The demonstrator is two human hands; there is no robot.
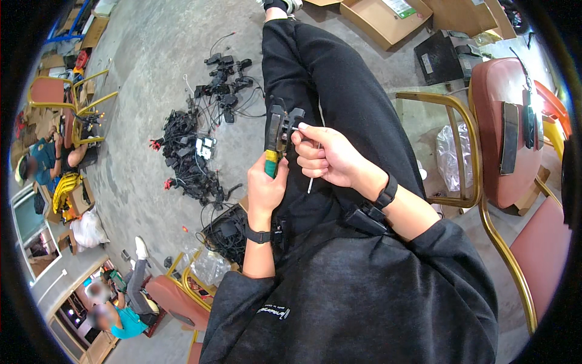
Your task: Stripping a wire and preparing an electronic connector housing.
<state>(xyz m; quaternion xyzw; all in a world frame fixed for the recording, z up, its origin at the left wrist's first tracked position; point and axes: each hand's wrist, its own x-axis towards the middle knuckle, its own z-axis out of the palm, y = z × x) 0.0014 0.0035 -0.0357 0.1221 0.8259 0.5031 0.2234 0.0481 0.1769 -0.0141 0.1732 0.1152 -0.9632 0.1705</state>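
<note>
The left hand [265,189] is closed around the green and yellow handle of a tool [272,162]; the ends of its fingers are partly hidden behind this handle. The right hand [330,156] has thumb and forefinger brought together at the edge of a small black part [296,116], which is beside the head of the tool, above the person's lap. I cannot tell if the tool is gripping this part or only touching it. The other right fingers are curled, and from below them a thin rod [311,184] comes out; its upper course is covered by the hand.

I count two hands, each with a black wristband on the wrist. On the floor at left lies one big pile [187,155] of black parts with cables, too tangled for counting. At least two other people are at the left rim, small and blurred. Chairs stand on both sides, some cut off by the round border.

A dark crate [209,241] contains black parts and cables, and the left forearm is near its side. A clear bag [205,267] lies just below it. At the top, a cardboard box [377,27] is open, with a green and white paper [400,8] at its upper edge.
</note>
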